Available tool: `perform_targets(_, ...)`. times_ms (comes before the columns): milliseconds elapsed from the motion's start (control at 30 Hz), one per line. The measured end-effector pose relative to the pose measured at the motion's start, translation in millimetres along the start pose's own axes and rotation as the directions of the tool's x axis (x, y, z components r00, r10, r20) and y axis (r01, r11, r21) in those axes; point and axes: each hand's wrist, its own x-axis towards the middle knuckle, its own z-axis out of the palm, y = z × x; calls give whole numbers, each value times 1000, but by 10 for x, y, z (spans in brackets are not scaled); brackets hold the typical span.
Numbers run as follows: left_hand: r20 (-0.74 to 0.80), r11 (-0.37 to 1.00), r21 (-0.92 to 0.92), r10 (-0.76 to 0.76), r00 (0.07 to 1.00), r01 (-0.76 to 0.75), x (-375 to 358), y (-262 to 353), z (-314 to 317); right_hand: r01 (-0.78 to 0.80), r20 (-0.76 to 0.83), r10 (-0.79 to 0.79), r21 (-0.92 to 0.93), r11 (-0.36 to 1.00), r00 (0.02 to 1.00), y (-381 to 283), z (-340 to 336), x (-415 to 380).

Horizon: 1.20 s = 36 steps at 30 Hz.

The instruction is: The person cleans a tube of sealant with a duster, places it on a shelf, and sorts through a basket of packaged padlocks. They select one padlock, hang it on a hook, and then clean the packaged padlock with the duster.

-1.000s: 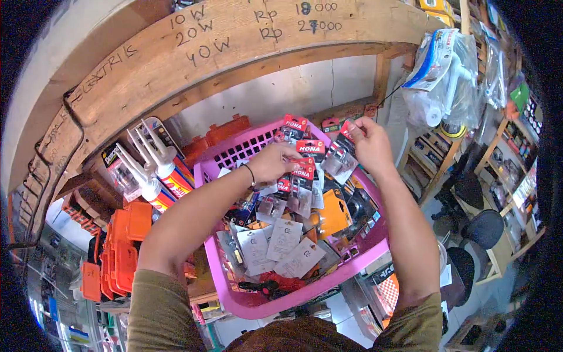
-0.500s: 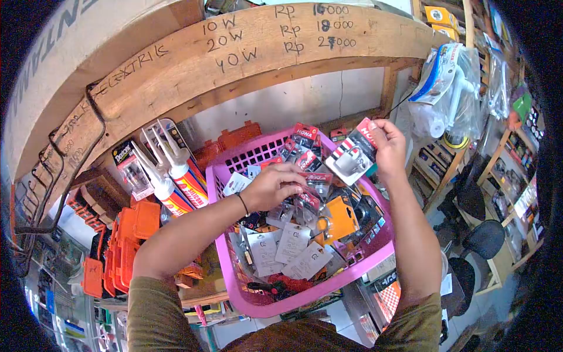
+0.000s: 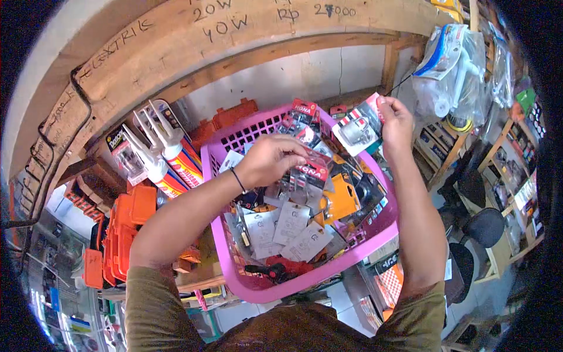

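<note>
My right hand (image 3: pixel 397 128) pinches the red top edge of a carded padlock pack (image 3: pixel 356 130), held up at the basket's right rear rim. Its card is red and white, with a grey padlock in front. Over the middle of the pink plastic basket (image 3: pixel 305 291), my left hand (image 3: pixel 271 159) is closed on a red-topped HONA blister pack (image 3: pixel 312 170); what is inside this pack is hard to make out. Below the hands lie white cards (image 3: pixel 291 224), a yellow-orange pack (image 3: pixel 341 199) and a red and black item (image 3: pixel 281 268). More HONA packs (image 3: pixel 304 111) stand at the back.
Orange plastic boxes (image 3: pixel 122 237) and sealant tubes with white nozzles (image 3: pixel 179 161) are left of the basket. A wooden beam (image 3: pixel 234 56) with handwritten prices crosses above. Bagged white goods (image 3: pixel 454 88) hang at the right, near wooden shelves (image 3: pixel 501 161) and a black stool (image 3: pixel 487 227).
The left hand has raised a HONA pack from among the others, so its label now shows. The padlock pack in the right hand has turned and shifted slightly. The view has tilted down.
</note>
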Motion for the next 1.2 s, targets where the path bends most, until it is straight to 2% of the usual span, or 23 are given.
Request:
perform_targets(133, -24, 999, 23, -37, 999, 38, -103, 248, -242, 72, 64, -64, -139, 988, 996, 47, 27, 3)
perform_targets(200, -39, 993, 112, 52, 998, -48, -238, 365, -353, 189, 148, -159, -217, 958, 976, 34, 73, -27)
perform_targets(267, -59, 997, 83, 16, 998, -11, -425, 389, -366, 192, 263, -119, -274, 942, 958, -15, 124, -79)
perform_targets(333, -66, 991, 105, -81, 995, 87, -594, 447, -362, 217, 343, -128, -235, 947, 931, 152, 180, -76)
perform_targets(367, -64, 991, 104, -80, 995, 86, -659, 463, -348, 216, 341, -127, -236, 947, 931, 108, 215, -116)
perform_targets(433, -17, 987, 121, -106, 994, 107, -754, 488, -327, 264, 428, -90, -367, 892, 899, 2, 263, -214)
perform_targets(533, 14, 987, 73, -143, 990, 142, -796, 524, -309, 339, 452, -117, -450, 826, 885, -57, 274, -252)
perform_targets(700, 189, 999, 36, 4, 982, -11, -797, 551, -221, 287, 455, -62, -444, 849, 888, 0, 226, -231)
perform_targets(900, 300, 998, 68, -12, 954, -9, -756, 604, -270, 333, 507, -38, -506, 796, 861, -46, 229, -274)
perform_targets(1033, 305, 994, 91, 32, 952, -62, -770, 633, -257, 387, 544, -45, -534, 752, 838, -15, 206, -266)
perform_targets(1167, 255, 999, 38, 2, 967, -12, -821, 595, -240, 399, 578, -77, -454, 797, 812, -41, 234, -305)
perform_targets(1200, 233, 1000, 17, -11, 972, 8, -834, 588, -231, 387, 600, -43, -458, 800, 799, -48, 246, -326)
